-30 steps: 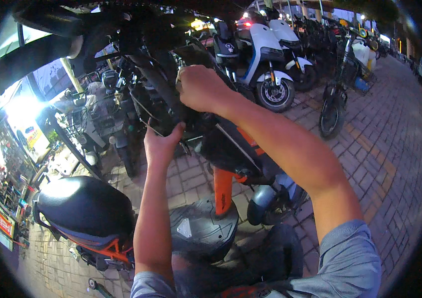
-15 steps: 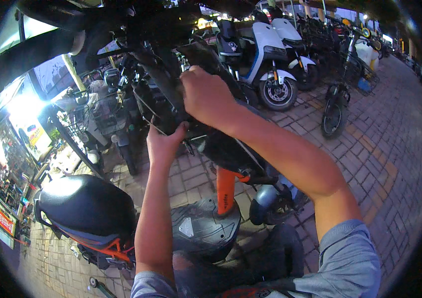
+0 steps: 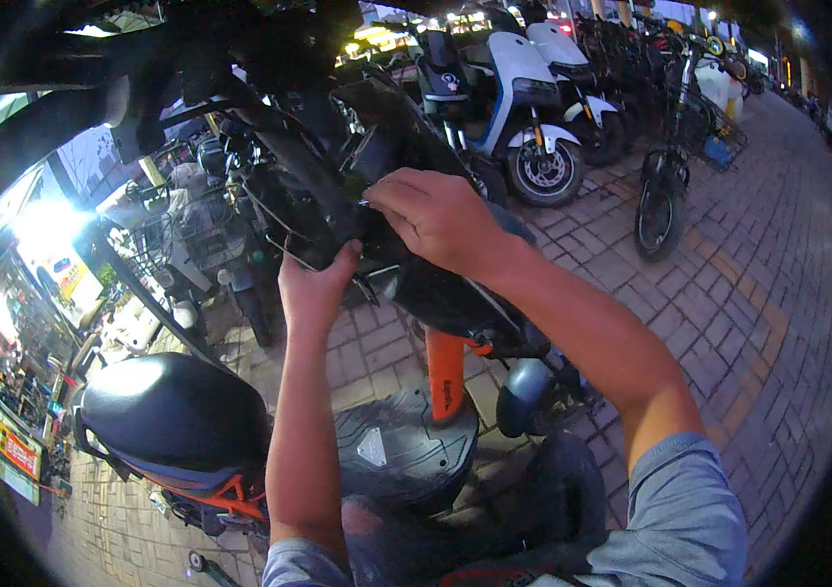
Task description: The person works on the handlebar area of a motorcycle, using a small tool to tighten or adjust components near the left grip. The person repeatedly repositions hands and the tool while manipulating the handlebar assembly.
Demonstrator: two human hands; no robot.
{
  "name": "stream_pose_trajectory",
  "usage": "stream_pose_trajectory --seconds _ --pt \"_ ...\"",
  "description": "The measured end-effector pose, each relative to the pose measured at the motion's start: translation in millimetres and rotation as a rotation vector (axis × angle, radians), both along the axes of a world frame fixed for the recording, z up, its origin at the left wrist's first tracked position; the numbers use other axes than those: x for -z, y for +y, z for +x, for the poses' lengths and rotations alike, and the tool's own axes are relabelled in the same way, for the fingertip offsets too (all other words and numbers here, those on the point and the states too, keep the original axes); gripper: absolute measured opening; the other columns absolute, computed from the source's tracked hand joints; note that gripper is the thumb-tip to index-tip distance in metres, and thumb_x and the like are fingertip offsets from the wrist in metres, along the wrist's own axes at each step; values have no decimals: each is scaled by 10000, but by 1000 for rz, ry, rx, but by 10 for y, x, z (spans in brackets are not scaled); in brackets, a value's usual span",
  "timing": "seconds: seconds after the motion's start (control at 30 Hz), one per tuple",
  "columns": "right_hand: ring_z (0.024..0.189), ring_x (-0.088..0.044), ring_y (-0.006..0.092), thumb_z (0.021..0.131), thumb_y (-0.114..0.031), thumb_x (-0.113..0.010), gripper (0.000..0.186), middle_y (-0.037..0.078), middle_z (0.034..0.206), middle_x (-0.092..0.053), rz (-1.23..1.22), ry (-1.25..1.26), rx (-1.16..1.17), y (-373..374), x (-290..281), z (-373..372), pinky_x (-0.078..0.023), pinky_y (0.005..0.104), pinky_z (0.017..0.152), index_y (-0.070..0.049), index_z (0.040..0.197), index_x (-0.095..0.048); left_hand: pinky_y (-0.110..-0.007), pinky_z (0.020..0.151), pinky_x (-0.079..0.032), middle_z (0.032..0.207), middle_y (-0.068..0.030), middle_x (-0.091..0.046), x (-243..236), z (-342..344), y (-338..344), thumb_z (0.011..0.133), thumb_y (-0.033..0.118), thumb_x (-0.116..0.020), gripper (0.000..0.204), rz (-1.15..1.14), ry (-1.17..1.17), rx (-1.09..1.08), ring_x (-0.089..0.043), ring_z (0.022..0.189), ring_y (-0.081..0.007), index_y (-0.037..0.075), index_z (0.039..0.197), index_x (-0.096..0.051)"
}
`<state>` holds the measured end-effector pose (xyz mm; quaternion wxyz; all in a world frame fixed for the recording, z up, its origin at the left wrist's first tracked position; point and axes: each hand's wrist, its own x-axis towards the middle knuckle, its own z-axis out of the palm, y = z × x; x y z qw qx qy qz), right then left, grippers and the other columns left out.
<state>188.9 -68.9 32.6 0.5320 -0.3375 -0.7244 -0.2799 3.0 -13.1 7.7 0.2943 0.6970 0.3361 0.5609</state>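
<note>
My left hand (image 3: 310, 291) grips the underside of a black front assembly (image 3: 294, 147) on the scooter before me, thumb up against it and fingers mostly hidden behind. Above and right of it, my right hand (image 3: 431, 217) has its fingers pinched at a small silvery piece (image 3: 367, 202) on that assembly; its exact shape is too small to tell. Below my hands are an orange column (image 3: 443, 357) and the dark footboard (image 3: 401, 460). A black seat (image 3: 166, 406) with orange frame lies to the lower left.
White scooters (image 3: 514, 93) and a dark bicycle (image 3: 659, 205) are parked beyond on brick paving (image 3: 729, 323). More two-wheelers (image 3: 201, 235) crowd the left, beside a brightly lit shopfront (image 3: 15, 362). A low wheeled item (image 3: 206, 567) is at the bottom left.
My right hand has come down along the black assembly, and its fingers now reach forward in a pinch. My left hand holds the same spot. The view has shifted slightly.
</note>
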Motion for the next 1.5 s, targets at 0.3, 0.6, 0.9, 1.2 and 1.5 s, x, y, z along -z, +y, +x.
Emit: stream_pose_trajectory --seconds 0.3,0.6,0.9,1.2,1.5 --pt "817 -665 305 782 -25 -674 222 90 985 -660 -90 -45 -104 -27 45 138 -549 361 685 -66 1000 -663 -292 803 -492 955 -59 -693 2 -2 24 731 194 -779 410 -7 12 -27 -635 856 -139 -1 1060 -631" --pt "863 -640 298 776 -99 -662 173 105 971 -634 -30 -165 -113 -33 78 159 -539 385 728 -54 942 -646 -290 815 -488 954 -62 -696 14 11 19 755 190 -773 373 31 -11 -21 -639 852 -148 -5 1047 -647" --pt "894 -639 282 747 -26 -697 199 97 976 -649 -109 -195 -167 -62 35 198 -537 355 752 -40 942 -663 -290 824 -484 977 -62 -691 45 -11 85 759 199 -769 378 51 -10 7 -637 866 -148 -4 1052 -643" --pt "866 -648 295 772 -32 -687 178 103 975 -650 -187 -75 -195 -37 2 181 -534 361 725 -41 947 -658 -286 816 -486 974 -63 -691 16 0 41 743 204 -779 416 47 -15 8 -635 869 -145 -4 1071 -631" --pt "891 -645 290 748 -33 -646 215 98 982 -646 -2 -312 -56 -32 -19 220 -543 363 753 -45 962 -647 -295 825 -485 996 -68 -686 -4 -2 -19 747 207 -780 425 5 -17 9 -635 875 -152 -14 1074 -625"
